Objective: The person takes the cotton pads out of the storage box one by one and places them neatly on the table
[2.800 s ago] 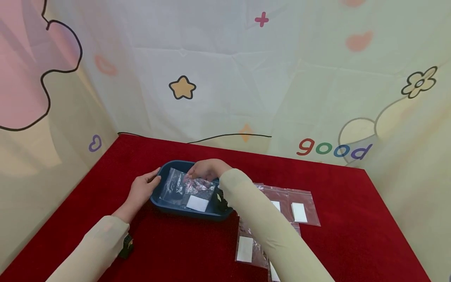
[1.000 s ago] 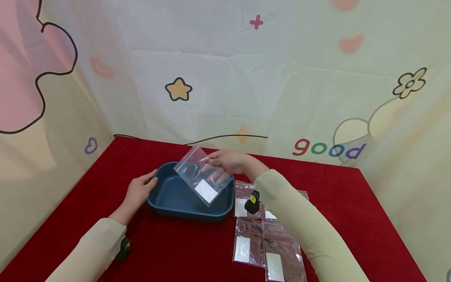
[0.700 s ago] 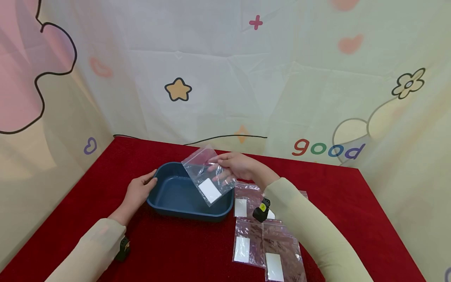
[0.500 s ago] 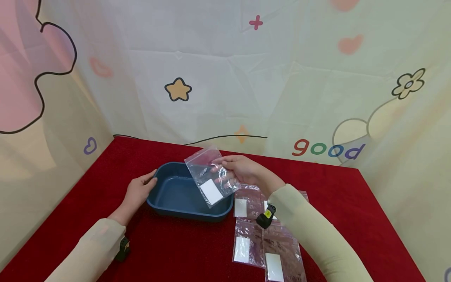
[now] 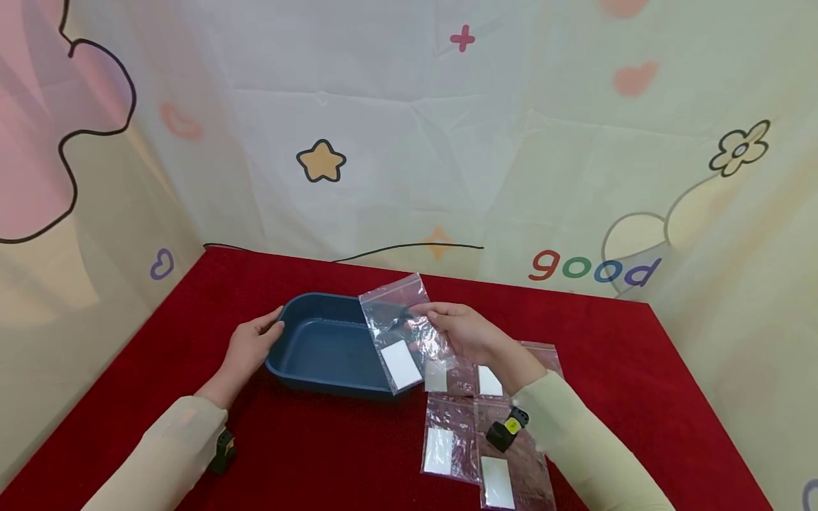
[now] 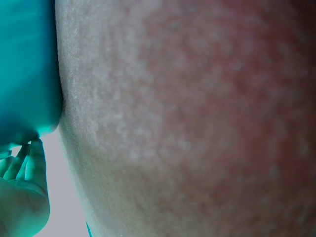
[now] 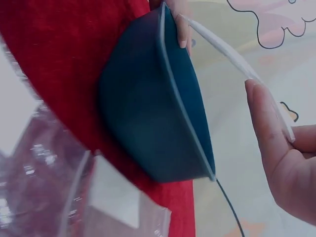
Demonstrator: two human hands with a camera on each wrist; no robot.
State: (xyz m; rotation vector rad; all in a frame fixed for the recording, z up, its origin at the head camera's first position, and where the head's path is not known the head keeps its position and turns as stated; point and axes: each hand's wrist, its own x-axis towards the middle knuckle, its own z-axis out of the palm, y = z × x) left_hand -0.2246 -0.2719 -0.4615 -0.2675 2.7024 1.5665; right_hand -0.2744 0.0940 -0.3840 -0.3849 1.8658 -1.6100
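Note:
In the head view my left hand [image 5: 246, 348] grips the left end of a dark blue plastic basin [image 5: 313, 351], thumb at the rim. The left wrist view shows fingertips at the basin's wall [image 6: 24, 64]. My right hand [image 5: 471, 333] pinches a clear zip-lock bag [image 5: 388, 316] by its right side, tilted above the basin's right end. A white rectangle [image 5: 401, 365] shows in the bag's lower corner. From the right wrist, the bag [image 7: 227, 49] is seen nearly edge-on between thumb and fingers. The visible inside of the basin holds nothing.
Several similar zip-lock bags with white rectangles lie on the red cloth [image 5: 332, 454] right of the basin, such as the front-left bag [image 5: 465, 443] and the front-right bag [image 5: 527, 465]. My right forearm partly covers them. A patterned curtain [image 5: 396, 191] stands behind and at both sides.
My right hand lifted the bag out of the basin, then moved it rightward and slightly nearer, turning it more upright. My left hand stays at the basin's left end.

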